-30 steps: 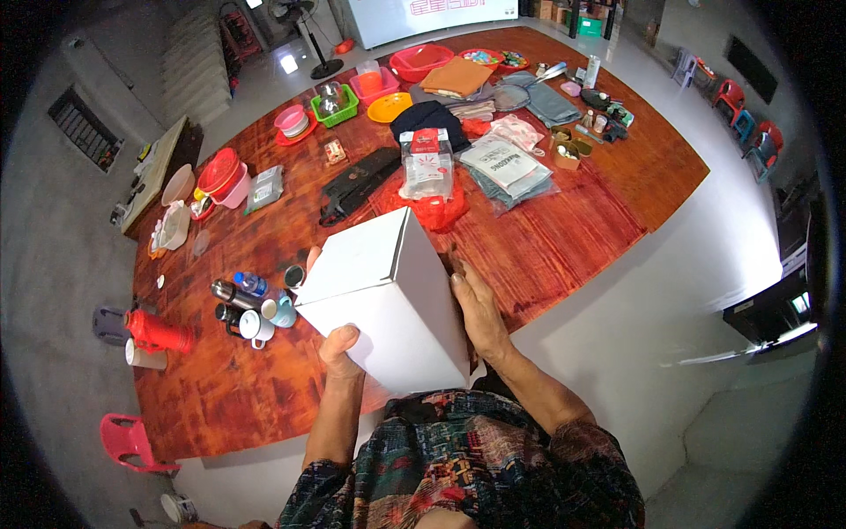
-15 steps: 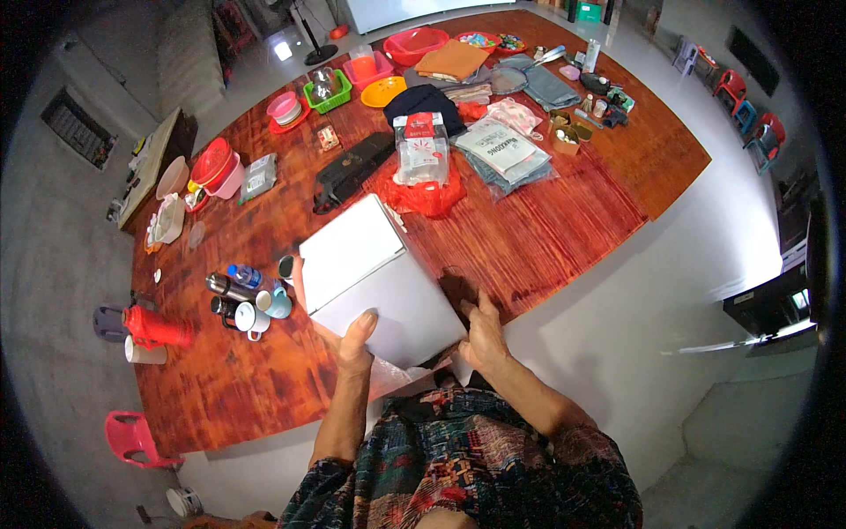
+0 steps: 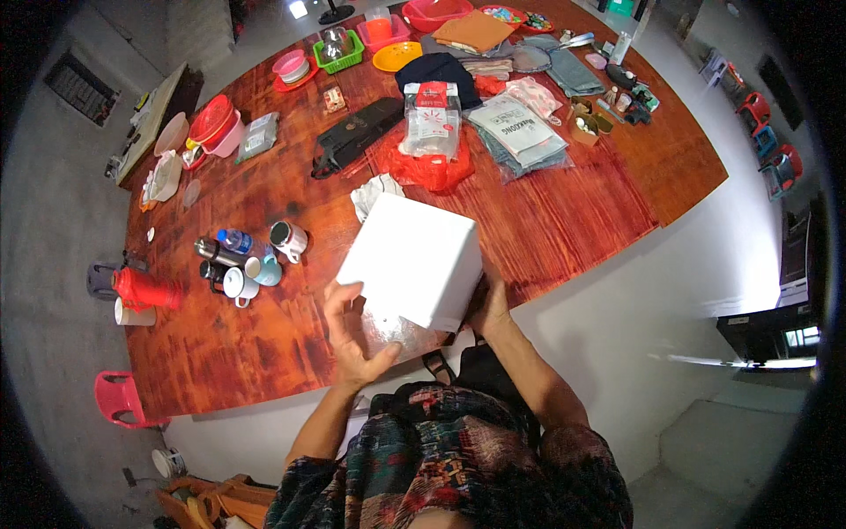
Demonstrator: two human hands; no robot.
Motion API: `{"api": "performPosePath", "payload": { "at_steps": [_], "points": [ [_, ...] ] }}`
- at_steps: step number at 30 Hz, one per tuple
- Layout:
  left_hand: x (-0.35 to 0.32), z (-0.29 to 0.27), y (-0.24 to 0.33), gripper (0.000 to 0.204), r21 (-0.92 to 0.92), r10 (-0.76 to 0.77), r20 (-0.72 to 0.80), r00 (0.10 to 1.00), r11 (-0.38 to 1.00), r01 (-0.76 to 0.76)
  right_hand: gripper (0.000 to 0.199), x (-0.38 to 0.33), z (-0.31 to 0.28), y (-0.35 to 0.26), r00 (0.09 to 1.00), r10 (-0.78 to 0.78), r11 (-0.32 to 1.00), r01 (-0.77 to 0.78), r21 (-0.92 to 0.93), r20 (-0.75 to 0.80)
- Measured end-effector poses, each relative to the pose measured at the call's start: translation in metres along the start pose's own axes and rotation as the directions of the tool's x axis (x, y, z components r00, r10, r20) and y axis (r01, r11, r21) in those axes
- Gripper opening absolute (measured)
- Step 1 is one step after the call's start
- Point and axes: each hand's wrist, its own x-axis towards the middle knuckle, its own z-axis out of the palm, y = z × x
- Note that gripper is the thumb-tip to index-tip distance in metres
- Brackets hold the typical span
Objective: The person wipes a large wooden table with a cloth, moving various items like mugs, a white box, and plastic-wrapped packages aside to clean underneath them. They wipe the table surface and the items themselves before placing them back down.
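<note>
We hold a white cardboard box (image 3: 412, 256), tilted, over the near edge of the wooden table (image 3: 256, 370). Our right hand (image 3: 494, 309) grips its lower right side, the fingers mostly hidden behind it. Our left hand (image 3: 351, 344) spreads wide by the lower left corner, thumb and fingers well apart; we cannot tell whether it touches. Well to the left stands a white mug (image 3: 237, 285).

lettered white packet (image 3: 518, 130), red-labelled clear pack (image 3: 432, 132)
</note>
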Motion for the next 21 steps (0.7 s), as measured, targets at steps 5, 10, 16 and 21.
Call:
{"api": "performPosePath", "payload": {
  "at_steps": [5, 10, 16, 21],
  "points": [
    [0.032, -0.008, 0.042, 0.061, 0.492, 0.054, 0.433, 0.900, 0.822, -0.286, 0.046, 0.044, -0.060, -0.001, 0.954, 0.083, 0.996, -0.073, -0.048, 0.287],
    [0.052, 0.013, 0.064, 0.085, 0.564, -0.241, 0.620, 0.747, 0.799, -0.209, 0.037, 0.073, -0.104, 0.014, 0.941, 0.162, 0.977, -0.110, -0.185, 0.297],
    [0.074, 0.056, 0.082, 0.118, 0.741, -0.476, 0.644, 0.599, 0.584, -0.332, 0.060, 0.099, -0.096, -0.009, 0.943, 0.246, 0.871, -0.113, -0.478, 0.226],
    [0.060, 0.064, 0.045, 0.125, 0.801, -0.553, 0.364, 0.750, 0.596, 0.050, 0.051, 0.076, -0.042, -0.060, 0.944, 0.262, 0.908, -0.170, -0.384, 0.201]
  ]
}}
